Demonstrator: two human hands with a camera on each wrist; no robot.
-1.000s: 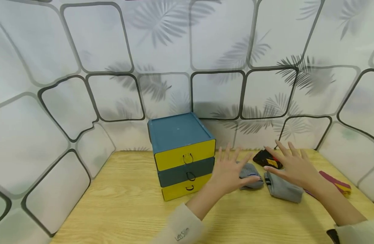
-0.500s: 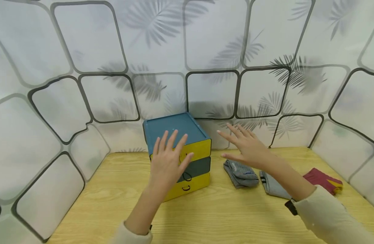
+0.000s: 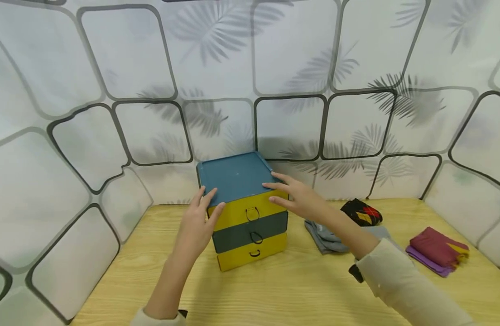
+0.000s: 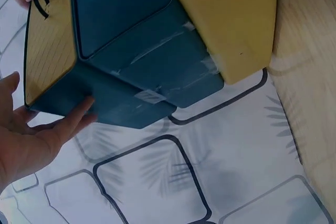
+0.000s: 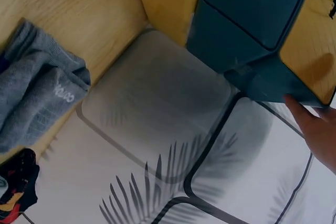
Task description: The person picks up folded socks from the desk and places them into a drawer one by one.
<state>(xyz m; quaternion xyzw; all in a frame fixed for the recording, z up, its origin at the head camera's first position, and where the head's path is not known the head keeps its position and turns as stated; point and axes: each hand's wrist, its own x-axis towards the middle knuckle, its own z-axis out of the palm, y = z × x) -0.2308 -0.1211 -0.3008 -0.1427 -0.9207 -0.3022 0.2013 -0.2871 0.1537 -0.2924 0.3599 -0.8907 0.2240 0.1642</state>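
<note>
A small three-drawer chest, teal with yellow top and bottom drawer fronts, stands on the wooden table against the wall. My left hand lies with straight fingers against the chest's upper left front corner; in the left wrist view its fingers touch the teal side of the chest. My right hand touches the upper right corner with fingers extended; in the right wrist view a fingertip meets the chest's edge. All drawers appear closed.
Right of the chest lie folded grey socks, also visible in the right wrist view as grey socks, a black sock bundle with red and yellow, and maroon-purple folded socks. Patterned wall panels enclose the table.
Both hands left the socks and moved left to the chest. The left hand shifted from its front to the left corner; the right hand came down onto the right corner.
</note>
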